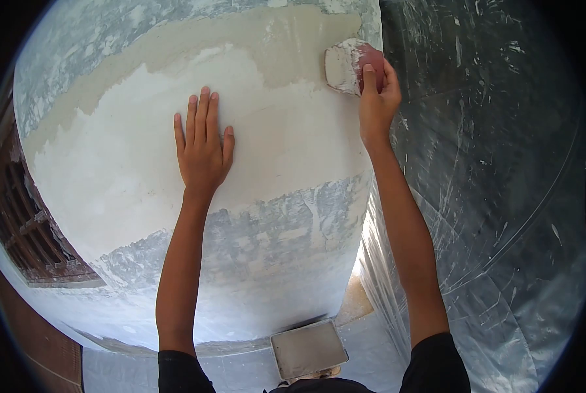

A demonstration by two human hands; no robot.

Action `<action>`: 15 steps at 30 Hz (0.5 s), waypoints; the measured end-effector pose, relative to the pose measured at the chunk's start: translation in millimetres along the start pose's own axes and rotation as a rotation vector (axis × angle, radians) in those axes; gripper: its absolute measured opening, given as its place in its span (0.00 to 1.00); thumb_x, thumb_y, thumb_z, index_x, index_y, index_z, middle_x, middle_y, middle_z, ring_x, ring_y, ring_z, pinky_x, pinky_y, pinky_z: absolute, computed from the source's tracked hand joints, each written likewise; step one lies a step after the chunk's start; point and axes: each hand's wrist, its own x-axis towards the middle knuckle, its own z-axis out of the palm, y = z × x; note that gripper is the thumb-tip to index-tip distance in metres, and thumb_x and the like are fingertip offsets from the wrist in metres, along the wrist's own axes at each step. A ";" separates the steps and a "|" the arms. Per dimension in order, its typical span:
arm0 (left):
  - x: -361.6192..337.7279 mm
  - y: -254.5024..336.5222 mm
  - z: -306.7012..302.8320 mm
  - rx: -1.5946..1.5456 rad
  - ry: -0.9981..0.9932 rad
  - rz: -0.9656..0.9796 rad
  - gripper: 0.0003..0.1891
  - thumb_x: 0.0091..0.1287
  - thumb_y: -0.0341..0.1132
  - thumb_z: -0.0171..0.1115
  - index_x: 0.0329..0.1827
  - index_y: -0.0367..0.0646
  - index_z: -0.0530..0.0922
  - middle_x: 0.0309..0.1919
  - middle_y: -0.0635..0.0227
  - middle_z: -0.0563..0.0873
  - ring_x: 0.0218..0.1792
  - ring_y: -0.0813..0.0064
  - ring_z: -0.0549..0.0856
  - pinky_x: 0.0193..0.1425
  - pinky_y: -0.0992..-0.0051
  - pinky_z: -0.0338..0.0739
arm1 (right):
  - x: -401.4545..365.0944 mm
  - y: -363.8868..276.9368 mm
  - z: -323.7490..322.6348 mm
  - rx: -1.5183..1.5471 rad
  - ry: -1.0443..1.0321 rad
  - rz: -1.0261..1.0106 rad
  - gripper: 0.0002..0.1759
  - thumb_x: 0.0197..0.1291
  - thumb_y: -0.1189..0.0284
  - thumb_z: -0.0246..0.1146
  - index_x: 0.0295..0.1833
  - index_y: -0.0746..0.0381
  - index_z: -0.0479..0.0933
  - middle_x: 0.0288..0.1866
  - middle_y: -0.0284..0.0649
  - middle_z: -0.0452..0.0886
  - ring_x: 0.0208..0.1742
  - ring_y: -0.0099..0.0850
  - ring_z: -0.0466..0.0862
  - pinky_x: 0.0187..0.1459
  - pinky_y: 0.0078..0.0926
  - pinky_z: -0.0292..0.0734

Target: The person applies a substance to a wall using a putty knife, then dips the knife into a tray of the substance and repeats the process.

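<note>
A wall [129,137] fills the middle of the head view, coated with whitish plaster and a damp greyish band across its upper part. My left hand [204,144] lies flat against the whitish area, fingers stretched upward and thumb apart. Near the wall's right edge, my right hand [380,98] grips a reddish putty scraper [371,69], thumb on its near face and the other fingers behind. Pale, wet plaster covers the left part of the scraper, which overlaps the right end of the coated band.
Dark plastic sheeting [489,164], spattered with white, hangs along the right side. Below, a rectangular tray [309,348] sits at the foot of the wall, on light sheeting [175,376]. A brown slatted wooden opening [34,223] is at the left.
</note>
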 end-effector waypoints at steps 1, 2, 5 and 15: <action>-0.4 1.1 -0.2 0.003 -0.004 -0.003 0.31 0.77 0.39 0.53 0.84 0.47 0.63 0.83 0.68 0.66 0.84 0.65 0.62 0.87 0.53 0.48 | -5.1 5.4 10.1 -0.065 -0.061 -0.005 0.23 0.72 0.66 0.66 0.68 0.63 0.78 0.55 0.43 0.81 0.59 0.34 0.81 0.64 0.32 0.74; -1.4 1.5 -0.1 0.005 -0.009 -0.001 0.31 0.77 0.39 0.53 0.84 0.47 0.63 0.83 0.68 0.66 0.84 0.65 0.62 0.87 0.53 0.48 | -11.9 9.1 13.7 -0.208 -0.139 -0.060 0.23 0.71 0.66 0.67 0.69 0.61 0.78 0.54 0.44 0.80 0.59 0.36 0.80 0.64 0.33 0.74; -6.5 2.4 0.0 0.014 -0.014 -0.003 0.31 0.78 0.39 0.52 0.84 0.47 0.62 0.83 0.68 0.66 0.84 0.65 0.61 0.87 0.53 0.47 | -9.0 6.2 13.1 -0.408 -0.234 -0.087 0.24 0.70 0.65 0.67 0.68 0.62 0.78 0.53 0.48 0.80 0.59 0.41 0.79 0.64 0.38 0.73; -57.8 20.9 -17.4 -0.135 -0.133 -0.092 0.31 0.80 0.38 0.51 0.85 0.46 0.59 0.84 0.64 0.62 0.85 0.59 0.58 0.87 0.49 0.46 | -60.2 0.1 -63.4 -0.002 -0.040 0.295 0.19 0.76 0.73 0.62 0.66 0.67 0.72 0.56 0.43 0.86 0.53 0.23 0.84 0.54 0.21 0.78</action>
